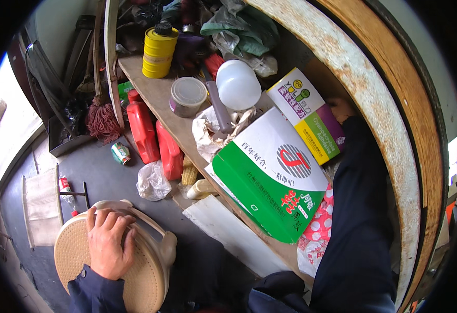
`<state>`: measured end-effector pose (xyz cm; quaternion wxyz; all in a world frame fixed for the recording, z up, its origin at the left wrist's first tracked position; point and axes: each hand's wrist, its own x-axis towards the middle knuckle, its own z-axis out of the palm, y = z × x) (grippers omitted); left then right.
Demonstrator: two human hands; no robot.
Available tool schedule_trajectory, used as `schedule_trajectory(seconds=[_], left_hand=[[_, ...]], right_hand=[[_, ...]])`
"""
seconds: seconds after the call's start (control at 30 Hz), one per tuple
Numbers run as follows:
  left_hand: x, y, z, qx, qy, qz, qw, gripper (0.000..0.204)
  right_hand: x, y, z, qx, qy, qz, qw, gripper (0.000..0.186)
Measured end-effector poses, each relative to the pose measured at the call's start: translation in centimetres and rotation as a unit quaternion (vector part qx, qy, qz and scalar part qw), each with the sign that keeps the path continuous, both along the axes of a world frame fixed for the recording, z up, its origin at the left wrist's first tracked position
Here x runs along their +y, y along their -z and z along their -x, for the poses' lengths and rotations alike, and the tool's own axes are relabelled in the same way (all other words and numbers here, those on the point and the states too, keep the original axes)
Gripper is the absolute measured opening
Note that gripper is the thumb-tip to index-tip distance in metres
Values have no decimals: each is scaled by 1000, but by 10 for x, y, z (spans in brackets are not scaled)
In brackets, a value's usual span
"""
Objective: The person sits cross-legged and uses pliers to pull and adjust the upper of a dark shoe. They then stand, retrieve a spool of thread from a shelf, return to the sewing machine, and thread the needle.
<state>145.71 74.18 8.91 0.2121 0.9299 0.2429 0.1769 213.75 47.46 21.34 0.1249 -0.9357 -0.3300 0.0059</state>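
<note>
My left hand [111, 242] grips a round beige perforated seat [145, 274] at the lower left, fingers curled over its top. A pale curved tube runs along that seat's far side. On the right, my dark-sleeved arm reaches up the shelf, where my right hand [341, 107] is mostly hidden behind a white, yellow and purple box [304, 115]; what it touches cannot be made out. Just left of that arm lie a green-and-white flat box [260, 193] and red polka-dot plastic [320, 224].
The wooden shelf [142, 78] holds a yellow canister [159, 55], tubs, bags and a purple-grey handled item. Red jugs [142, 130], a mop [103, 121], a can and a pale folding stool [40, 208] are below at left. A rusty curved edge [374, 88] borders the right.
</note>
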Motion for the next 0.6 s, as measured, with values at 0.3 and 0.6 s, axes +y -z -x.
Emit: schedule_trajectory(seconds=[0.3,0.6], left_hand=[[4,-1,-2,-2,10,14,1000,24],[5,-2,-7,-42,20,28,999,33]], right_hand=[[-12,7,16,11,-37,-100,994,45],[-19,11,6,157,2,-133,979,46]])
